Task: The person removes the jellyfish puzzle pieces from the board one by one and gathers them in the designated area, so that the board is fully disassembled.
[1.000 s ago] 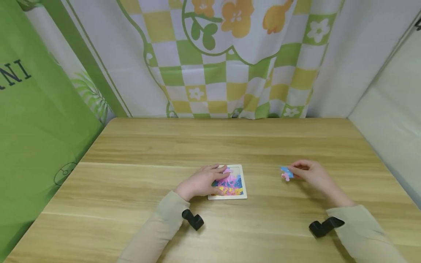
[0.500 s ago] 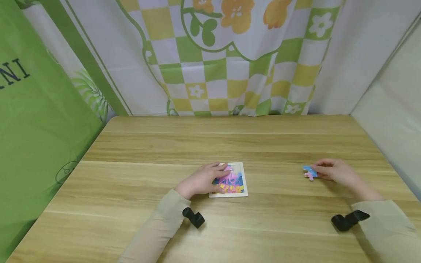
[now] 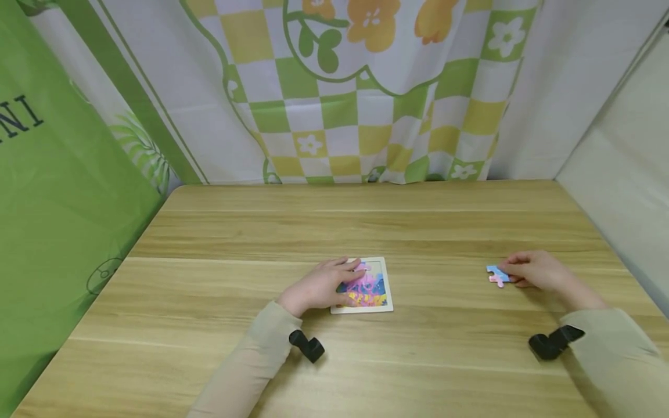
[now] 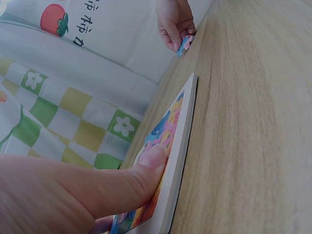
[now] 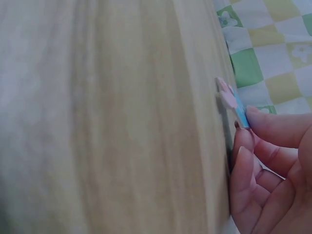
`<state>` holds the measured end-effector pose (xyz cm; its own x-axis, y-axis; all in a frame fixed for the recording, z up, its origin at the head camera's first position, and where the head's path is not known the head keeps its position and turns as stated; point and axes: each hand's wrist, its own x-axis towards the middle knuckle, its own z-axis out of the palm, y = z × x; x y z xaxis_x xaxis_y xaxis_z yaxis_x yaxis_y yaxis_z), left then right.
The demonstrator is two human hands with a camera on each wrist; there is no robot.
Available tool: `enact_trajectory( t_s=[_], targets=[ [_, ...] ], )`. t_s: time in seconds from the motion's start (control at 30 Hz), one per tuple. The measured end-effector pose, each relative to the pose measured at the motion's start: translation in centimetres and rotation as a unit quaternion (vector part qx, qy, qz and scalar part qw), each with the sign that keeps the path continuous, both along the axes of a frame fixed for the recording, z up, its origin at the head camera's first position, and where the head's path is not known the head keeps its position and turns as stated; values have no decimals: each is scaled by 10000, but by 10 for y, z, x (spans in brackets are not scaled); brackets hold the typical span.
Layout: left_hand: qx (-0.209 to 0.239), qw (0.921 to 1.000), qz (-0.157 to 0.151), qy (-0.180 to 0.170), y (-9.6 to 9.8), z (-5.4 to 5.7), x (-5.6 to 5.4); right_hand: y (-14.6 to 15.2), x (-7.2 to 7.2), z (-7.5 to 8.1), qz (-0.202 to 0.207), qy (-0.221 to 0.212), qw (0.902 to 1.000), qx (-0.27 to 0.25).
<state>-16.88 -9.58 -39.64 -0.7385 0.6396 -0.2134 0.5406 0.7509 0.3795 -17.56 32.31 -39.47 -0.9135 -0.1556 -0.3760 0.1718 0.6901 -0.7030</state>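
A square jigsaw puzzle [image 3: 380,284] in a white frame lies flat at mid-table in the head view, printed in pink, blue and yellow. Its upper right corner shows a pale bare patch of backing. My left hand [image 3: 319,287] rests on its left part, fingers spread and covering some of the picture. The left wrist view has the thumb [image 4: 129,185] lying flat across the puzzle's face. Well to the right, my right hand [image 3: 538,276] pinches a blue and pink jigsaw piece [image 3: 497,275] between thumb and fingers. In the right wrist view this piece [image 5: 234,103] is tilted, close to the tabletop.
The wooden table [image 3: 235,232] stretches around both hands. A checked green, yellow and white curtain [image 3: 340,116] hangs at its back edge. Green cloth [image 3: 68,232] stands along the left side, and a pale sheet [image 3: 627,162] along the right.
My right hand has moved right with the jigsaw piece, farther from the puzzle, and then nearly stopped. My left hand has stayed on the puzzle.
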Motion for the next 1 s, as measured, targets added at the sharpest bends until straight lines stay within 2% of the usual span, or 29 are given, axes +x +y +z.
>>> enact_trajectory(
  t_s=[0.13,0.47,1.0],
  targets=[
    [6,10000,-20,16,0,0,0,1,-1,-2,-60,-5,10000,26],
    [29,10000,-37,14,-1,-1,1,4,-1,-3,-92,318,9987,383],
    [38,10000,2,-6,-1,0,1,1,2,2,-181,397,9981,423]
  ],
)
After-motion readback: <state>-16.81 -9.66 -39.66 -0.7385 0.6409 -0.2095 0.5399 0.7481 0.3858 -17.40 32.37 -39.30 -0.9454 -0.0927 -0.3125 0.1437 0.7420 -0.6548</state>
